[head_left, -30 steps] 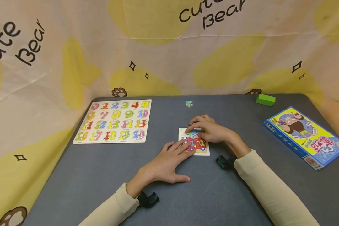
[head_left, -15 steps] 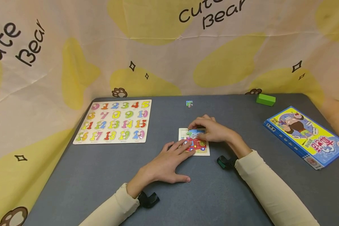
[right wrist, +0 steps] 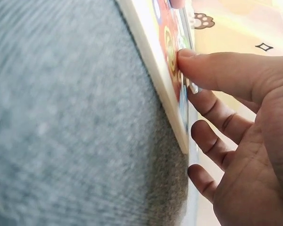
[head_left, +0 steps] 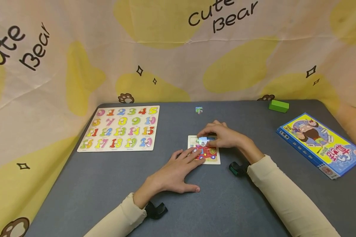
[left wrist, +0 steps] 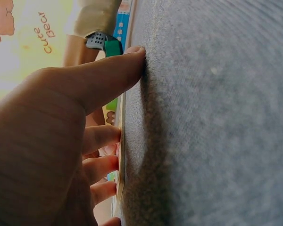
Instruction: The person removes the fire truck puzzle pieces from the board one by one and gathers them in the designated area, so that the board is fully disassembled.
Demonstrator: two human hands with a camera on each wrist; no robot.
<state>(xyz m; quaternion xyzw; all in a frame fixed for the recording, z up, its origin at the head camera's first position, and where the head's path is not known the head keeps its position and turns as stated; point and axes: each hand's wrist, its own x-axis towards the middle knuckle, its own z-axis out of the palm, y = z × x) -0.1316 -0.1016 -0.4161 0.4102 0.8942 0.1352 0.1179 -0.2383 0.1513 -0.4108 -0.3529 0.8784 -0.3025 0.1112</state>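
Note:
A small jigsaw puzzle board with a red vehicle picture and a pale frame lies in front of me. My left hand rests with spread, fairly straight fingers on its near left part, covering some of the picture; in the left wrist view the fingertips touch the board's edge. My right hand is over the board's upper part, pinching a light blue puzzle piece between thumb and fingers. That piece catches the light and looks tilted. In the right wrist view its edge shows between thumb and index finger.
One loose puzzle piece lies beyond the board. A number puzzle board is at the left. To the right are a blue and yellow box and a green block. A printed cloth hangs behind the dark table.
The right fingers have drawn together from a spread pose and now pinch the light blue piece, which has tilted and turned shiny. My left hand has stayed in place.

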